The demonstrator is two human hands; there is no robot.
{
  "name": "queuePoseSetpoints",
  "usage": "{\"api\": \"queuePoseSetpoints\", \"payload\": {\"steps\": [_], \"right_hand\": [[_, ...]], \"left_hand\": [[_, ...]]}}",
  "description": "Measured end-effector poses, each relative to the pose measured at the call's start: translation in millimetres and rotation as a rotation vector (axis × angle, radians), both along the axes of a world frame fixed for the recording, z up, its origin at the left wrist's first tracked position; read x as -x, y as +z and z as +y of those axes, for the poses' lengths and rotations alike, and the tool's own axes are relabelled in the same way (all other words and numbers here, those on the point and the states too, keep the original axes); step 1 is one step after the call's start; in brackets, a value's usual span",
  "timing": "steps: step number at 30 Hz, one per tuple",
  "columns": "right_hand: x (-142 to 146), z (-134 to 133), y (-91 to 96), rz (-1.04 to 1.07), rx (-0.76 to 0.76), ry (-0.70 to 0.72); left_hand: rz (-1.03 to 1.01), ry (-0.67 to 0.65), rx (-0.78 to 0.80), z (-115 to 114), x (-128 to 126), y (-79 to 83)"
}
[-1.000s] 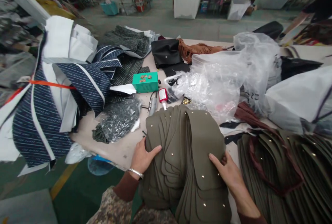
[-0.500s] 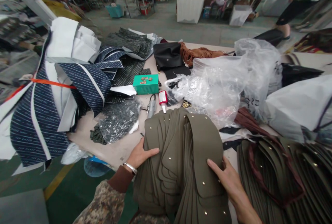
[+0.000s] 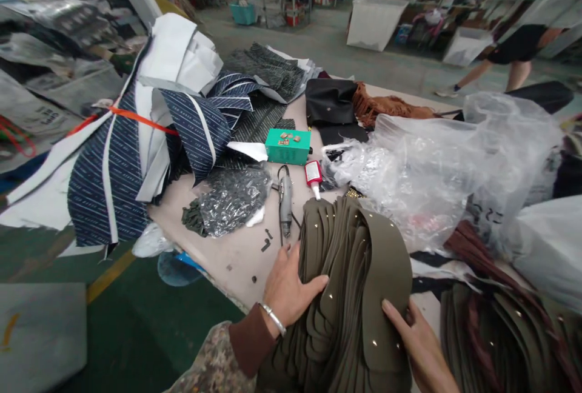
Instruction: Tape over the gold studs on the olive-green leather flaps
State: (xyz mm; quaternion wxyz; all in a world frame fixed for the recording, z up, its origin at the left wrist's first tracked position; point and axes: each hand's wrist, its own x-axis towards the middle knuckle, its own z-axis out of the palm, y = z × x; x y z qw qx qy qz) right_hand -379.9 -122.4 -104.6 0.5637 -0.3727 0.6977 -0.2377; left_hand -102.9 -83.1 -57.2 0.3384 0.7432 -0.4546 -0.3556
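Note:
A thick fanned stack of olive-green leather pieces [image 3: 350, 284] with small brass studs lies on the table edge in front of me. My left hand [image 3: 288, 287], with a silver bangle at the wrist, lies flat on the stack's left side with fingers spread. At the stack's right side my right hand [image 3: 416, 341] grips the top flap, fingers curled over its edge. A second pile of the same olive pieces [image 3: 509, 338], tied with a dark red strap, lies at the right.
On the table [image 3: 236, 256] are a hand tool with cord [image 3: 285, 199], a red-capped glue tube [image 3: 313, 176], a green box [image 3: 288, 145], a bag of dark parts [image 3: 231, 199], crumpled clear plastic [image 3: 436, 162] and striped navy fabric pieces [image 3: 150, 144]. A person [image 3: 513, 47] walks at far right.
The view has swung left, so everything sits further right in the frame. My left hand slid a little onto the stack; my right hand keeps its hold on the flap.

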Motion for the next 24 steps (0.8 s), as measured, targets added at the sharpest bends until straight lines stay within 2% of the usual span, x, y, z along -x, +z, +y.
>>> {"api": "queuePoseSetpoints", "payload": {"steps": [3, 8, 10, 15, 19, 21, 24], "right_hand": [[1.2, 0.4, -0.7, 0.004, -0.033, 0.004], [1.1, 1.2, 1.6, 0.002, -0.047, 0.022], [1.2, 0.3, 2.8, 0.002, -0.053, 0.032], [4.7, -1.0, 0.5, 0.051, -0.072, 0.005], [11.0, 0.6, -6.0, 0.027, -0.082, -0.015], [11.8, 1.1, -7.4, 0.021, -0.079, -0.019], [7.8, 1.6, -5.2, 0.027, -0.073, -0.019]], "left_hand": [[0.015, -0.003, 0.02, 0.0, 2.4, 3.4], [-0.131, -0.056, -0.141, 1.4, 10.2, 15.1], [-0.138, -0.07, -0.157, 2.9, 14.6, 16.8], [-0.007, -0.059, -0.045, 9.9, 29.3, 12.8], [0.147, -0.078, -0.077, 12.0, 38.8, 11.7], [0.199, -0.073, -0.071, 10.5, 35.5, 10.6], [0.297, -0.038, -0.057, 5.7, 16.8, 4.1]]}}
